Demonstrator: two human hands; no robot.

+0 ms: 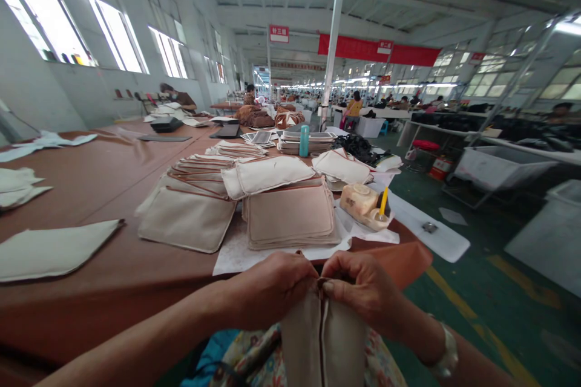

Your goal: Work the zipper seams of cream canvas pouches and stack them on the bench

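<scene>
A beige fabric piece (302, 344) with a dark seam down its middle hangs over my lap, just off the table's front edge. My left hand (276, 284) pinches its top end from the left. My right hand (358, 284), a bracelet on its wrist, grips the same end from the right, thumb on the brown edging. The fingertips of both hands nearly meet at the seam. Beyond them, on the brown-covered table (122, 175), lie a stack of beige panels (290, 214), a fanned pile of similar panels (188, 214) and a paler panel (270, 175) across the top.
A cream container (358, 199) with a yellow stick (384, 201) stands at the table's right corner. Behind the stacks is a turquoise bottle (304, 140). Another panel (54, 248) lies at left. A metal post (333, 42) rises beyond; people sit farther back. White bins (503, 166) stand right.
</scene>
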